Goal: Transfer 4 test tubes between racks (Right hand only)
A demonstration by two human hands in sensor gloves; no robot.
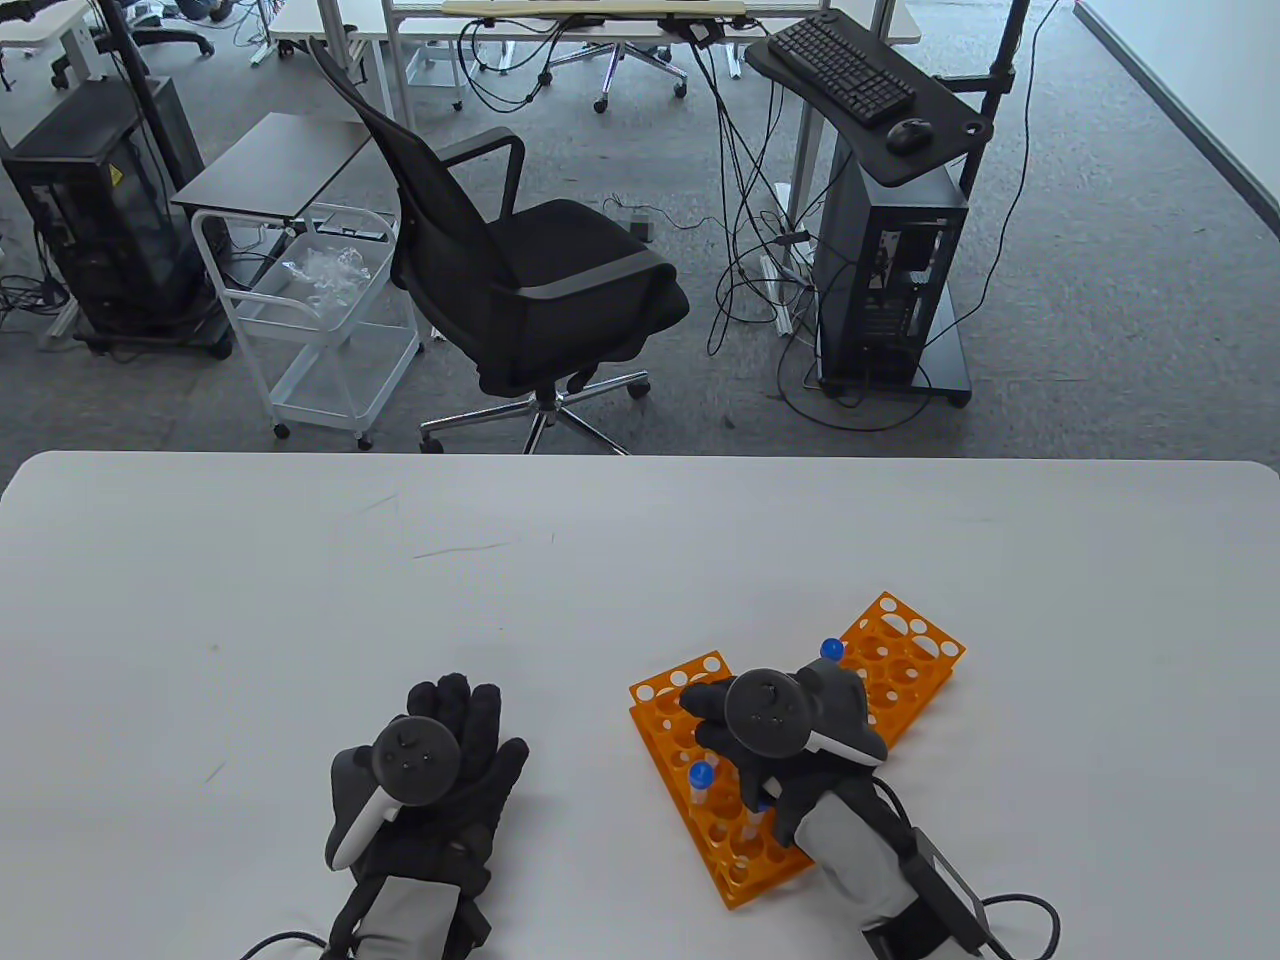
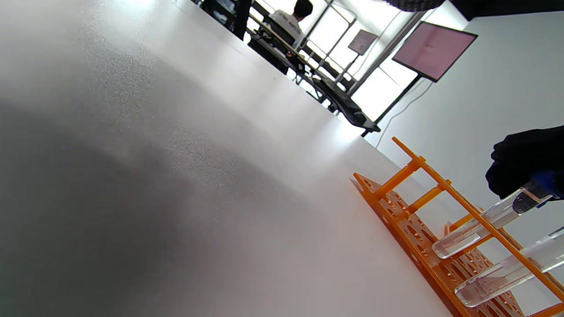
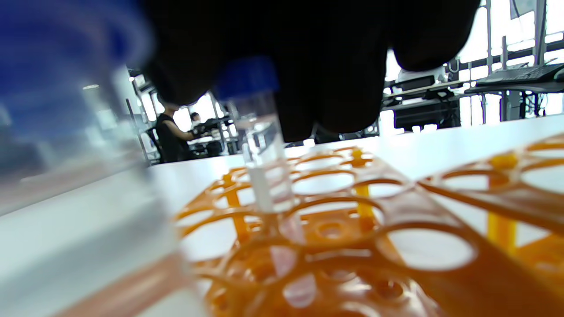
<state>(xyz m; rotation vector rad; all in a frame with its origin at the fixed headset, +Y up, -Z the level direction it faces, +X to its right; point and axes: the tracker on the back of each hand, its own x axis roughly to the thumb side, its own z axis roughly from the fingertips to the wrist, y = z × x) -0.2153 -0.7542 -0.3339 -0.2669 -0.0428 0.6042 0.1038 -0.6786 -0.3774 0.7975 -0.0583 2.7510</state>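
Note:
Two orange racks lie at the table's near right: a near rack [image 1: 668, 745] and a far rack [image 1: 905, 650]. My right hand [image 1: 760, 745] hovers over the near rack. Its fingers [image 3: 308, 66] grip the blue cap of a clear test tube [image 3: 260, 145] whose lower end stands in a hole of the near rack [image 3: 365, 207]. The left wrist view shows the same tube [image 2: 480, 222] tilted in the rack [image 2: 396, 211]. A second tube [image 1: 701, 775] stands in the near rack by the hand. Another blue-capped tube [image 1: 831, 650] stands at the far rack. My left hand [image 1: 430, 770] lies flat on the table, holding nothing.
The white table [image 1: 400, 600] ends at its far edge, with an office chair [image 1: 520, 280], a white cart [image 1: 320, 330] and a computer stand [image 1: 890, 270] on the floor beyond. The right glove's cable [image 1: 1020, 910] runs along the table's near edge.

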